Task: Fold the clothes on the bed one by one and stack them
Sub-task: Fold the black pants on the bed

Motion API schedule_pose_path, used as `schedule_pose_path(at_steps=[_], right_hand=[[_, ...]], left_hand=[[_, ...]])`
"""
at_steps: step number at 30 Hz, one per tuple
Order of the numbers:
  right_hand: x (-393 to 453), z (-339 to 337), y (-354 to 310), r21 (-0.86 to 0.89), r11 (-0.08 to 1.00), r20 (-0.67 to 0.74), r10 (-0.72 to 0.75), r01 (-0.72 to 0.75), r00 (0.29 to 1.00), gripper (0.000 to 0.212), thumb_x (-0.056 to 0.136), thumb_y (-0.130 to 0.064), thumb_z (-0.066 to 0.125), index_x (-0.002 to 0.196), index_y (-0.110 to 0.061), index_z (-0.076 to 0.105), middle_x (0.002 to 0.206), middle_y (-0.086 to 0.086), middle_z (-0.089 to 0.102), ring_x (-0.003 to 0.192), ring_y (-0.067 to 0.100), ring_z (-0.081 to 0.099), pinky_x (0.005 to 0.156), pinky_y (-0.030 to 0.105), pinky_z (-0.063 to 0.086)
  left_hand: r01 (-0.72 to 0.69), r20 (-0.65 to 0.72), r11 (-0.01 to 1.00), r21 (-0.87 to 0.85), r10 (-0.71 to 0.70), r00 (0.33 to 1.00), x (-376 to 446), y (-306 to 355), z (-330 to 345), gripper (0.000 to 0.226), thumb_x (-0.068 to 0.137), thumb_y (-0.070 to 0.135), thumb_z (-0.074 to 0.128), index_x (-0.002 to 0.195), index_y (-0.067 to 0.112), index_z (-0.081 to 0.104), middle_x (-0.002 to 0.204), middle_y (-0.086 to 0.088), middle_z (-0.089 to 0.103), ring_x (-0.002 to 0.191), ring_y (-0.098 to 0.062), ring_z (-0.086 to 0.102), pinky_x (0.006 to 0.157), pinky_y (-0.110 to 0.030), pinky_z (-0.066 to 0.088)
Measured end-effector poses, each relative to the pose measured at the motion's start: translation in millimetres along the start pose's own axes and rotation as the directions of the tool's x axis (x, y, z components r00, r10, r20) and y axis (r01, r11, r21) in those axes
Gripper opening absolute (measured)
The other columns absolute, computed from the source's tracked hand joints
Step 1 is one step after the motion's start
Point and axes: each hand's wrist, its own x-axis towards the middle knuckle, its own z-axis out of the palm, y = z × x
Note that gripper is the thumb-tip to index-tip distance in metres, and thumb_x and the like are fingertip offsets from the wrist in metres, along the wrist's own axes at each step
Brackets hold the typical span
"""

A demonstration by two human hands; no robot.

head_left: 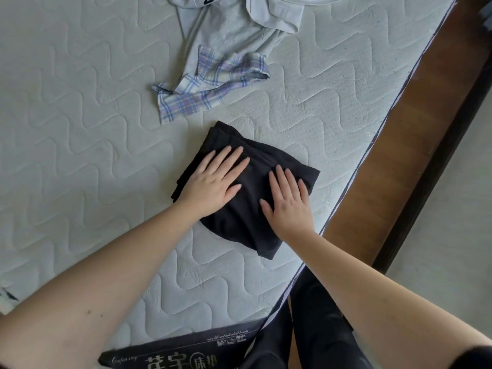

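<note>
Your left hand (213, 179) and right hand (288, 202) lie side by side, flat on the folded garment (247, 209), left one on its left half, right one on its right. That garment sits on the mattress (80, 129) near its right edge. Beyond it lies the checked garment (202, 87), and behind that, partly over it, the loose shirt (234, 30). The bed frame (394, 145) runs along the right.

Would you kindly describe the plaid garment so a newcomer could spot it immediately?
Start from the quilted mattress and find the black folded garment pressed flat under both hands. Just beyond it, farther from the person, lies the plaid garment, crumpled and partly under a pale grey top. It alone has a blue, purple and white check.
</note>
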Motion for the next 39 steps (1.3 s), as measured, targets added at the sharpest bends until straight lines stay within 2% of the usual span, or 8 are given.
schedule_pose_path(at_steps=[2, 5, 11, 15, 24, 27, 32, 39], right_hand=[[-2.1, 4.8, 9.8, -0.048, 0.998, 0.052, 0.044, -0.041, 0.998, 0.072, 0.098, -0.059, 0.028, 0.157, -0.02, 0.01, 0.164, 0.001, 0.007, 0.151, 0.019, 0.002, 0.122, 0.038, -0.002], [-6.9, 0.3, 21.2, -0.084, 0.992, 0.064, 0.103, -0.098, 0.993, 0.081, 0.095, -0.067, 0.025, 0.157, -0.02, 0.002, 0.164, 0.001, 0.003, 0.151, 0.019, 0.0, 0.122, 0.038, -0.001], [-34.1, -34.9, 30.1, -0.15, 0.983, 0.259, 0.146, -0.11, 0.955, 0.077, 0.098, -0.059, 0.023, 0.155, -0.018, -0.007, 0.163, 0.001, -0.011, 0.15, 0.017, -0.011, 0.122, 0.037, -0.001], [-61.8, -86.9, 21.3, -0.167, 0.979, 0.224, 0.154, -0.117, 0.962, 0.07, 0.099, -0.057, 0.016, 0.156, -0.021, -0.002, 0.164, 0.002, -0.001, 0.151, 0.021, -0.003, 0.122, 0.038, 0.0], [-137.9, -229.8, -16.7, -0.268, 0.963, 0.13, 0.046, -0.01, 0.99, 0.073, 0.092, -0.059, 0.0, 0.156, -0.024, 0.007, 0.163, 0.002, 0.012, 0.151, 0.024, 0.008, 0.122, 0.043, 0.003], [-159.2, -270.7, -32.1, -0.259, 0.966, 0.098, 0.006, 0.019, 0.995, 0.07, 0.095, -0.058, 0.005, 0.156, -0.025, 0.008, 0.163, 0.001, 0.012, 0.151, 0.022, 0.007, 0.123, 0.042, 0.003], [-187.1, -325.7, -44.0, -0.235, 0.972, 0.022, -0.014, 0.019, 1.0, 0.069, 0.095, -0.059, 0.009, 0.156, -0.028, 0.015, 0.163, -0.002, 0.014, 0.151, 0.02, 0.007, 0.122, 0.041, 0.0], [-199.6, -381.1, -17.3, -0.229, 0.972, -0.189, 0.011, -0.055, 0.982, 0.058, 0.1, -0.051, 0.029, 0.151, -0.024, 0.032, 0.158, 0.003, 0.031, 0.147, 0.027, 0.022, 0.121, 0.047, 0.014]], left_hand=[[0.073, 0.016, 0.997, 0.034, -0.073, 0.997, -11.9, -0.4, 7.5, 0.061, 0.104, 0.05, 0.03, 0.157, 0.023, 0.02, 0.164, -0.002, 0.015, 0.151, -0.021, 0.016, 0.119, -0.05, 0.02], [0.153, 0.038, 0.988, 0.039, -0.154, 0.987, -25.5, 0.8, 8.2, 0.063, 0.102, 0.054, 0.03, 0.157, 0.024, 0.021, 0.164, 0.0, 0.015, 0.15, -0.019, 0.017, 0.118, -0.053, 0.02], [0.292, 0.235, 0.955, -0.056, -0.272, 0.933, -48.4, 11.0, -29.0, 0.061, 0.096, 0.042, 0.05, 0.152, 0.02, 0.036, 0.162, -0.006, 0.024, 0.148, -0.029, 0.024, 0.119, -0.051, 0.018], [0.384, 0.305, 0.918, -0.1, -0.339, 0.89, -56.2, 23.1, -83.2, 0.059, 0.098, 0.039, 0.048, 0.152, 0.021, 0.035, 0.16, -0.01, 0.028, 0.148, -0.028, 0.024, 0.116, -0.048, 0.023], [0.409, 0.094, 0.876, -0.254, -0.399, 0.912, -90.1, 59.8, -242.0, 0.053, 0.095, 0.037, 0.053, 0.144, 0.016, 0.049, 0.148, -0.014, 0.046, 0.135, -0.032, 0.044, 0.104, -0.051, 0.041], [0.416, -0.006, 0.857, -0.302, -0.439, 0.899, -109.0, 69.8, -282.9, 0.051, 0.093, 0.033, 0.059, 0.139, 0.012, 0.055, 0.143, -0.016, 0.051, 0.127, -0.035, 0.051, 0.101, -0.05, 0.044], [0.376, -0.01, 0.892, -0.252, -0.391, 0.92, -122.4, 85.9, -334.4, 0.056, 0.094, 0.045, 0.052, 0.144, 0.019, 0.049, 0.151, -0.01, 0.044, 0.138, -0.032, 0.041, 0.11, -0.054, 0.034], [0.276, -0.054, 0.947, -0.163, -0.288, 0.956, -76.5, 111.3, -397.1, 0.06, 0.097, 0.054, 0.038, 0.149, 0.025, 0.04, 0.158, -0.004, 0.033, 0.147, -0.026, 0.026, 0.117, -0.051, 0.022]])
